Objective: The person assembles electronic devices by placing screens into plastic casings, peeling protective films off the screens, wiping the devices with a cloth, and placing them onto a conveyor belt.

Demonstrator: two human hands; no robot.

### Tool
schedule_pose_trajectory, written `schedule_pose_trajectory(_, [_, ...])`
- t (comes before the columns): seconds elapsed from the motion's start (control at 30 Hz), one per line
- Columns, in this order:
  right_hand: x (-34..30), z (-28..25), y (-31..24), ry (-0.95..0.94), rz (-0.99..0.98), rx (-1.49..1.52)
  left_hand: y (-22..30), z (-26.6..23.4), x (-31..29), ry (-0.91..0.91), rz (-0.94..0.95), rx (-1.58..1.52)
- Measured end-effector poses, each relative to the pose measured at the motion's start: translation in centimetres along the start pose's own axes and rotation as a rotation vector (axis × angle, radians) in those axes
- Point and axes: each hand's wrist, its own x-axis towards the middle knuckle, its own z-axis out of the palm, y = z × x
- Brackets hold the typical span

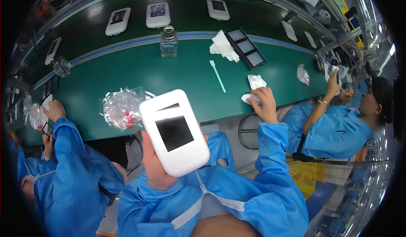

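Note:
A white handheld device (175,131) with rounded corners and a dark square screen is tilted in front of me. My left hand (155,163) is closed around it from below and behind, thumb at its left edge and a fingertip showing at its right. Over by the table's near edge, my right hand (265,106) has its fingers closed on a small white wipe (249,98). Just beyond those fingers lies a crumpled white wipe (256,82). A green-handled swab (218,76) rests farther in on the green table (186,74).
Clear plastic wrappers with red bits (122,109) lie left of the device. Behind stand a glass bottle (169,43), a crumpled cloth (224,46) and a black compartment tray (246,49). More white devices (158,15) sit on the dark strip beyond. Co-workers in blue sit on both sides.

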Motion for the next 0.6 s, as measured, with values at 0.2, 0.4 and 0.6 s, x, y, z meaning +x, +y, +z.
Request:
schedule_pose_trajectory(0.2, [0.9, 0.5, 0.4, 0.132, -0.063, 0.143, 0.1, 0.4, 0.0, -0.026, -0.039, 0.044])
schedule_pose_trajectory(0.4, [9.1, 0.0, -5.1, -0.082, 0.504, 1.067, 1.6, -1.2, -0.8, -0.095, 0.065, 0.079])
schedule_pose_trajectory(0.6, [17.2, 3.4, -12.2, -0.62, 0.144, 0.617, 2.5, -1.5, -1.2, -0.089, 0.13, -0.002])
